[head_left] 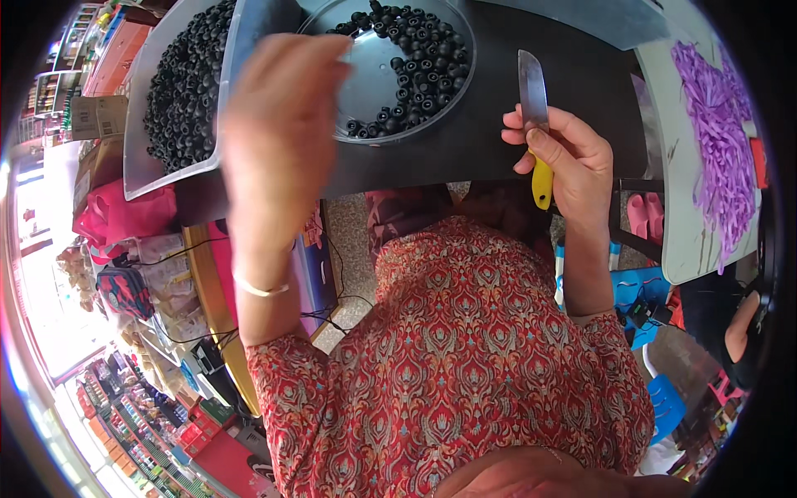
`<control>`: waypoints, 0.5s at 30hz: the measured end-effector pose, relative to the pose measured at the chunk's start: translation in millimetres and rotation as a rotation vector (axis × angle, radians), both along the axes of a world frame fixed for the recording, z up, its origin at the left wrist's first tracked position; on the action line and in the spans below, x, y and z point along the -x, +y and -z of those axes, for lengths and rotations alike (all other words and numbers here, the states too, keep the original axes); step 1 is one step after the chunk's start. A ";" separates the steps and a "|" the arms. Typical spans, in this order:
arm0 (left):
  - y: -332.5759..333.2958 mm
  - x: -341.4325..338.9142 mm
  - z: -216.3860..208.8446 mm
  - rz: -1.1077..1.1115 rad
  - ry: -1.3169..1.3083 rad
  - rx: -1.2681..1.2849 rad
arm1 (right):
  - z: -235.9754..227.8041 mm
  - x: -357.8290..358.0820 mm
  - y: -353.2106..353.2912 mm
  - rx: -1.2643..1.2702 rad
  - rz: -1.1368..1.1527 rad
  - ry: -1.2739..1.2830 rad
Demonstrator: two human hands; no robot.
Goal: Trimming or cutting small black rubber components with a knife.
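Note:
My right hand (581,162) is closed around a small knife (534,87), its yellow handle in the palm and its blade pointing up and away from me. The thumb presses near the base of the blade. My left hand (286,116) is smeared by motion, so its fingers and anything in them cannot be made out. It is raised between a clear bin (170,183) and a round clear tray (357,83), hiding part of both. Small round black pieces (427,62), many with a hole, lie along the tray's right side. More black pieces (187,95) heap in the bin.
The bin and tray rest on a dark table (498,62). At right, purple shredded strips (714,141) lie on a pale table (681,241). A grey-blue container (594,21) stands at the back. A pink bag (124,216) is at left; another person's arm (739,332) shows far right.

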State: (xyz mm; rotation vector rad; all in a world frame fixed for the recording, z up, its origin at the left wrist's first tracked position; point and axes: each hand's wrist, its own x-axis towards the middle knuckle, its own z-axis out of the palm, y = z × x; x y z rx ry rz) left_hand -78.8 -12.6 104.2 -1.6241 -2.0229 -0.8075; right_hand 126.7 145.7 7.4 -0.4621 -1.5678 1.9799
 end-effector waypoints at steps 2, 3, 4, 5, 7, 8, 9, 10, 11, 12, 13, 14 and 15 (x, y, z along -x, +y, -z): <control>16.1 0.3 17.4 0.051 -0.048 0.088 | -4.3 0.3 -4.7 0.008 -0.002 -0.019; 24.3 3.8 24.0 0.045 -0.091 0.143 | -6.6 -2.2 -5.6 0.019 0.009 -0.044; 31.1 13.4 31.9 0.036 -0.056 0.220 | -5.4 -2.7 -5.1 0.000 0.018 -0.027; 35.6 20.1 39.2 0.003 -0.035 0.265 | -3.0 -4.5 -5.5 0.035 0.016 -0.052; 42.8 30.4 48.9 -0.058 0.000 0.361 | -7.7 -6.4 -4.5 0.059 0.016 -0.084; 46.1 34.6 49.8 -0.088 0.012 0.413 | -11.3 -7.3 -3.2 0.035 0.023 -0.058; 49.7 34.9 50.1 -0.107 0.005 0.490 | -11.8 -7.0 -0.4 0.043 0.017 -0.039; 54.4 35.3 54.5 -0.082 -0.044 0.506 | -14.6 -10.2 0.9 0.050 0.020 -0.027; 58.1 35.4 57.4 -0.056 -0.046 0.510 | -18.2 -11.7 2.7 0.047 0.035 -0.013; 60.2 34.9 60.2 -0.032 -0.051 0.519 | -20.7 -12.9 3.9 0.033 0.043 -0.001; 61.8 34.1 62.7 -0.028 -0.039 0.505 | -22.8 -13.7 4.8 0.025 0.048 0.006; 62.8 33.1 65.3 -0.042 -0.073 0.548 | -24.2 -14.2 5.4 0.019 0.052 0.010; 64.5 31.9 66.7 -0.051 -0.106 0.593 | -24.9 -14.9 5.6 0.005 0.063 0.019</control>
